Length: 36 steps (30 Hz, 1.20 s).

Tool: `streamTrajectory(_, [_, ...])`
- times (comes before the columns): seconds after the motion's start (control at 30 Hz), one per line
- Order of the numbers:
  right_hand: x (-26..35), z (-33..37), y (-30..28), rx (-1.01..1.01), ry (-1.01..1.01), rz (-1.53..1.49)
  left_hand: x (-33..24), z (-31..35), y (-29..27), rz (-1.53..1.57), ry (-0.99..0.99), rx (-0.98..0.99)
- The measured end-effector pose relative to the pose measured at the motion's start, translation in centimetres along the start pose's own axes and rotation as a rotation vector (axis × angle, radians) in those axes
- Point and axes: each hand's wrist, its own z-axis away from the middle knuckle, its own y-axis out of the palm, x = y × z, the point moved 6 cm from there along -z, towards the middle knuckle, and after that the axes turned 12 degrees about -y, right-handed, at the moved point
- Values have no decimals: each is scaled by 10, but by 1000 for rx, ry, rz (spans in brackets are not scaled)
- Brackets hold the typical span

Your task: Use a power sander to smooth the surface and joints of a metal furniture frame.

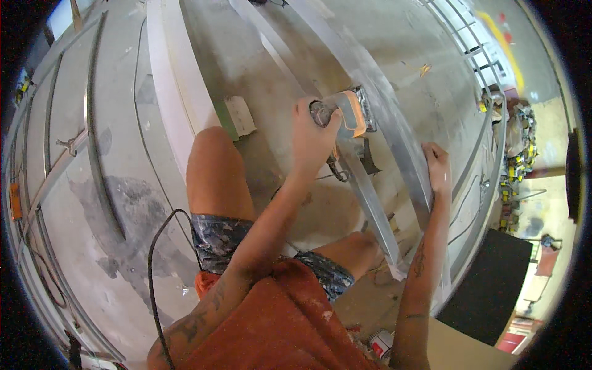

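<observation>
My left hand (313, 132) is wrapped round the body of a grey and orange power sander (350, 114). The sander's dusty pad faces right, against the side of a long grey metal beam (388, 102). Farther down that beam, my right hand (437, 161) is closed over its right edge, fingers curled. Below the sander, a dark cord (336, 171) hangs near a curved black piece (369, 159). A second, narrower metal bar (373, 206) runs under and left of the beam, ending near my right knee.
On my left lies a long white beam (176, 74), beside a torn pale block (240, 116). Metal rails (92, 123) line the far left. A black cable (153, 265) loops past my left side. Several cluttered items (521, 148) and a black panel (490, 285) stand right.
</observation>
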Motion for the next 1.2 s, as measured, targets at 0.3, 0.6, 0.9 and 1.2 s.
streamTrajectory(0.3, [0,6,-1,-28,19,-27,12,6,4,20,-97,76])
streamTrajectory(0.6, [-12,5,-4,-30,23,35,9,-23,5,24,-39,29])
streamTrajectory(0.9, [-5,-8,-15,-11,65,8,49,-2,18,99,-113,48])
streamTrajectory(1.2, [-6,0,-12,-69,25,36,34,5,18,8,-153,91])
